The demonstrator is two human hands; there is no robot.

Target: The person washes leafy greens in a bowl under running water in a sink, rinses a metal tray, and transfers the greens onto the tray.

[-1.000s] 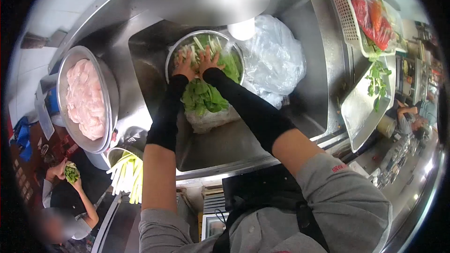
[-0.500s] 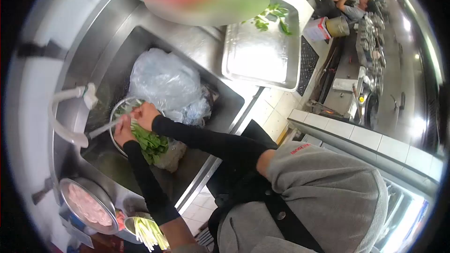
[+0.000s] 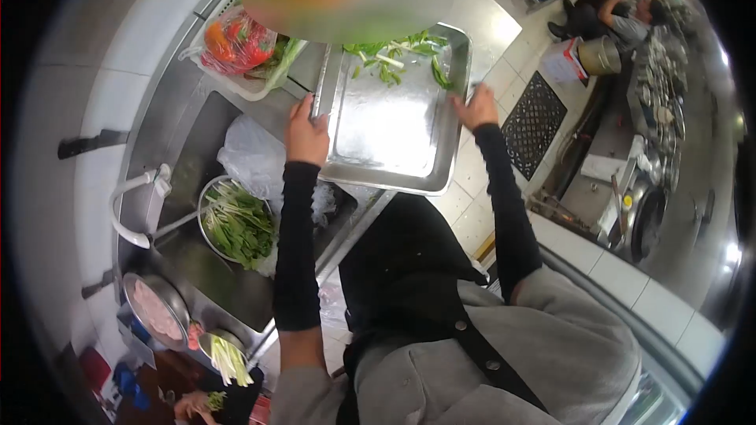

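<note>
Head camera: I see the left hand (image 3: 307, 135) and right hand (image 3: 478, 109) gripping opposite rims of the metal tray (image 3: 384, 130) between them; leafy greens (image 3: 386, 60) lie in it, ahead of the fingers (image 3: 300, 109). Any print on the white-and-red container (image 3: 561, 61) beyond the right fingers is unreadable.

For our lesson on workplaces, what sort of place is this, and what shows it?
Probably a restaurant or similar commercial kitchen: a large metal tray with greens, a deep sink, and a dark pan across the aisle.
</note>
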